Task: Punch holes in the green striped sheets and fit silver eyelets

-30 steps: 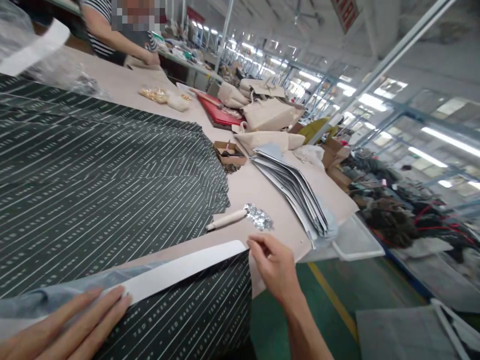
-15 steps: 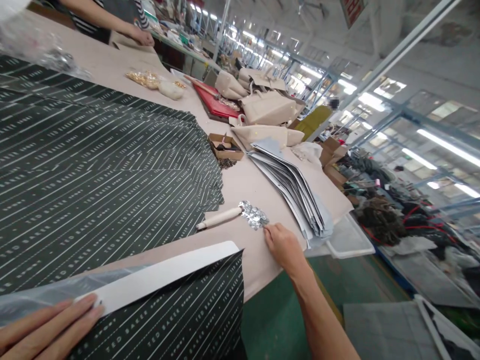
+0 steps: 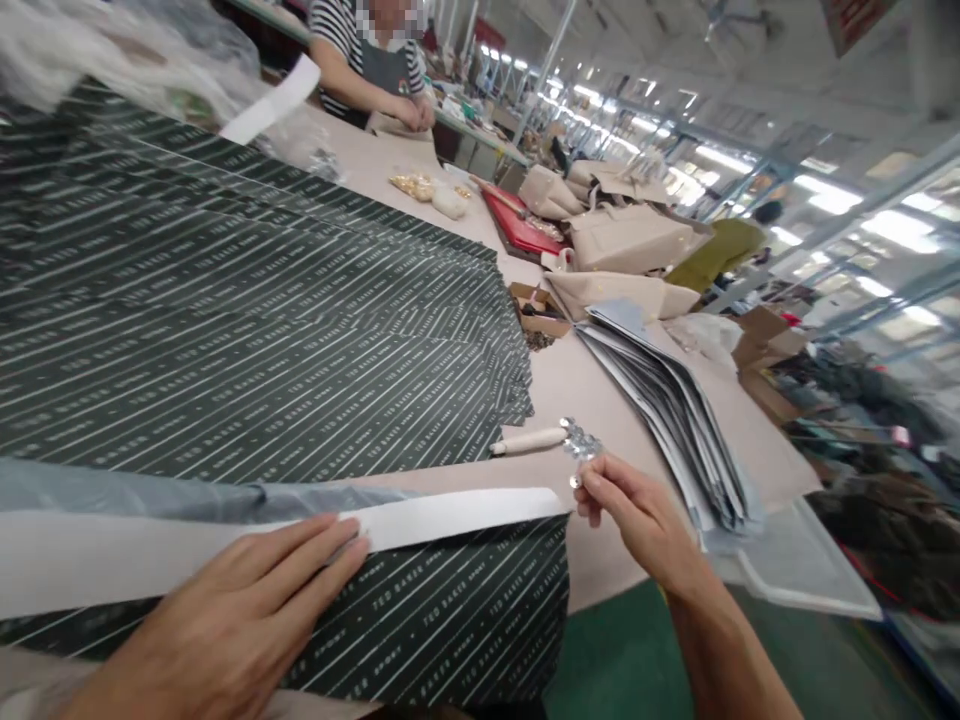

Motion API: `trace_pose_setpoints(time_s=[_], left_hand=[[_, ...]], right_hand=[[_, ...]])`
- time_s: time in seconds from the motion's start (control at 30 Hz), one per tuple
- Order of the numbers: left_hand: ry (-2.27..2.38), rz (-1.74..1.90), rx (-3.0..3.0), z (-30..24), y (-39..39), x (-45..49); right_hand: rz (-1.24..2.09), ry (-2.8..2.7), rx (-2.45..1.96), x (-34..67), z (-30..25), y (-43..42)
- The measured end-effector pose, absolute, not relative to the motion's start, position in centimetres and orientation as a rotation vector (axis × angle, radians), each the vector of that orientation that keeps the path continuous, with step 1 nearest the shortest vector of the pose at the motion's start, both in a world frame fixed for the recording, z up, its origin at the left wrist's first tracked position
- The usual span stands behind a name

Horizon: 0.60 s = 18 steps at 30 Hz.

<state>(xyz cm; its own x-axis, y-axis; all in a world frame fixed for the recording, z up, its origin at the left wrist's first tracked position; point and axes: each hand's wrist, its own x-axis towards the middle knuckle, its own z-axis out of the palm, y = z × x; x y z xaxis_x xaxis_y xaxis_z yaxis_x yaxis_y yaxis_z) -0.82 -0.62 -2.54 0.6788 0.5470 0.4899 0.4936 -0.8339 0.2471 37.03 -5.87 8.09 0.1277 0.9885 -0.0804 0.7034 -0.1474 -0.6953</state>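
My left hand [image 3: 240,620] lies flat with fingers stretched out on the white folded strip [image 3: 450,512] of a dark green striped sheet [image 3: 450,620] at the table's near edge. My right hand [image 3: 634,515] hovers just right of the strip's end, fingers pinched on a small silver piece [image 3: 576,482]. Just beyond it lies a little pile of silver pieces [image 3: 579,440] beside a cream-handled tool [image 3: 529,441]. A large fanned stack of dark green striped sheets [image 3: 247,320] covers the table's left part.
A stack of grey sheets [image 3: 667,400] lies to the right. A small cardboard box [image 3: 540,308], beige bags [image 3: 630,240] and a red tray [image 3: 525,225] stand further back. Another person in a striped top [image 3: 360,60] works at the far end. Green floor [image 3: 622,660] lies below the table edge.
My right hand reached out to the pile of silver pieces, then drew back toward the strip's end pinching one. My left hand slid right along the white strip. The view swung left.
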Motion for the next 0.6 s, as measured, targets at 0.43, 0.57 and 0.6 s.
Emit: trace_pose_setpoints(time_s=[0.43, 0.57, 0.6], left_hand=[[0.778, 0.604, 2.816, 0.0, -1.0, -0.4], [0.776, 0.648, 2.814, -0.2, -1.0, -0.4], [0.772, 0.655, 2.814, -0.2, -1.0, -0.4]], right_hand=[[0.759, -2.625, -1.442, 22.1, 6.4, 1.0], [0.583, -2.885, -1.330, 21.1, 5.9, 1.6], [0.553, -2.926, -1.324, 21.0, 5.9, 1.8]])
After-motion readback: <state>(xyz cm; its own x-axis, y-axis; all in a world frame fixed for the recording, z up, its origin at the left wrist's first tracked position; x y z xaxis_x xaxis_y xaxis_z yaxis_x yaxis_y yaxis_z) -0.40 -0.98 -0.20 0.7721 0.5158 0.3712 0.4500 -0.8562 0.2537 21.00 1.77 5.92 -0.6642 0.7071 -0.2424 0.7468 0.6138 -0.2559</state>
